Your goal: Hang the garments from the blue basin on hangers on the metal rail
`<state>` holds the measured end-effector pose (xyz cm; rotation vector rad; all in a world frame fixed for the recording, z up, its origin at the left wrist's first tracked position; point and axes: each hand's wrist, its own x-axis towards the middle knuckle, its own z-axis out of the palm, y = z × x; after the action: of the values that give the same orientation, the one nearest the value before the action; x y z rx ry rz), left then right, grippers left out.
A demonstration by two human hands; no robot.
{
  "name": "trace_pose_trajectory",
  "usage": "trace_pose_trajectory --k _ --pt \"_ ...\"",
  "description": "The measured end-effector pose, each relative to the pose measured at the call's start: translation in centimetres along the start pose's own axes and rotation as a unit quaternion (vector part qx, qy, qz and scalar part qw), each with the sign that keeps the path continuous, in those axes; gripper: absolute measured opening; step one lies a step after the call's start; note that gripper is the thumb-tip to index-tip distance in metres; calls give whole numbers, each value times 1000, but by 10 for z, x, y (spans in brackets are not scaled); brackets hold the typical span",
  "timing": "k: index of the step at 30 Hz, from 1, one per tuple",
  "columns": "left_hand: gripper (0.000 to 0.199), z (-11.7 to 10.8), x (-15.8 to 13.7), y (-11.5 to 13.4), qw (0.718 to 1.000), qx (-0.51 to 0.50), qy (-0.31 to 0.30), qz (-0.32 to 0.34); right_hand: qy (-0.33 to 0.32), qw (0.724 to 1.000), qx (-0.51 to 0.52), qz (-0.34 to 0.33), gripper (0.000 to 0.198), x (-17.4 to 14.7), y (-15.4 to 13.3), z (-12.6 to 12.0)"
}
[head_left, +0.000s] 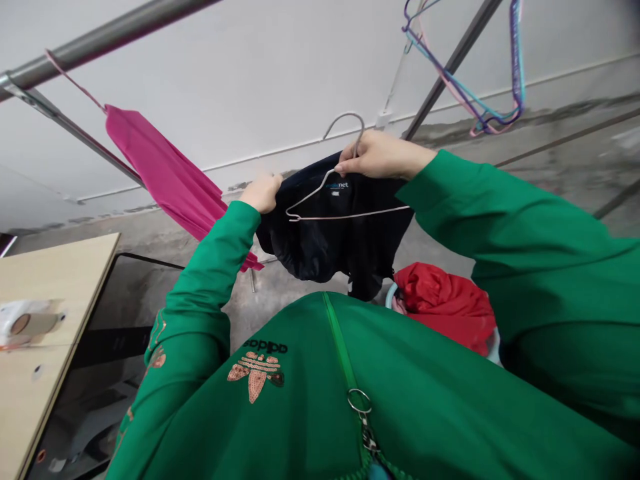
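A dark garment (320, 247) hangs in front of me, its inner side with a small printed label facing up. My left hand (263, 193) is closed on the left edge of this garment. In my right hand (373, 155) is a thin clothes hanger (350, 215), pinched near the base of its hook. The hook points up, and the hanger's left arm and bottom bar lie over the garment's inner side. The hanger's right end is hidden behind the right hand and sleeve.
A metal rail (115, 33) crosses the upper left, with a pink garment (165, 173) hanging from it. Several colored hangers (475, 100) hang at upper right. Red cloth (443, 303) fills a basin (496, 347) on the floor. A light wooden table (60, 287) stands at left.
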<state>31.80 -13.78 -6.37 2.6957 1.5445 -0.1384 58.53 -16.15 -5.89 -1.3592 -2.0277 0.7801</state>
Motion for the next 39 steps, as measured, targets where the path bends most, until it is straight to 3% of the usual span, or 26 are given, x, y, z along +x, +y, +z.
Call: trace_pose_trajectory --k 6,11,13,16,19,21,24,26,28,30,32,34,36,39 --pt "30 6 -2 34 988 -148 16 41 82 996 9 21 31 -11 -2 6" --pt "33 25 12 58 976 -154 151 7 134 990 29 28 21 -18 -4 9" --pt "33 33 20 60 973 -142 182 11 146 989 26 23 19 -20 -3 11" --pt "36 38 32 56 972 -148 180 43 150 988 22 19 18 -18 -1 9" --pt "38 30 38 46 966 -152 196 73 129 992 -1 8 18 -14 2 -4" --pt "38 18 40 39 963 -148 213 73 156 986 -48 -37 19 -17 4 -19" --pt "38 -2 41 28 965 -137 219 40 331 928 -130 -107 27 -41 8 -33" --pt "37 -10 40 21 969 -132 208 19 466 867 -158 -76 27 -71 17 -23" --pt "36 -15 38 13 969 -138 202 11 533 833 -148 -3 28 -102 33 7" --pt "35 -17 36 8 967 -151 206 14 393 912 -95 70 30 -125 56 52" --pt "34 -19 32 6 965 -159 210 23 297 950 -61 69 28 -132 77 100" --pt "35 -23 27 9 965 -161 205 40 232 970 -34 62 23 -121 92 139" --pt "35 -30 20 17 965 -163 197 63 206 975 -14 76 45 -98 96 162" --pt "37 -40 6 30 967 -160 178 90 151 983 19 105 81 -60 89 169"
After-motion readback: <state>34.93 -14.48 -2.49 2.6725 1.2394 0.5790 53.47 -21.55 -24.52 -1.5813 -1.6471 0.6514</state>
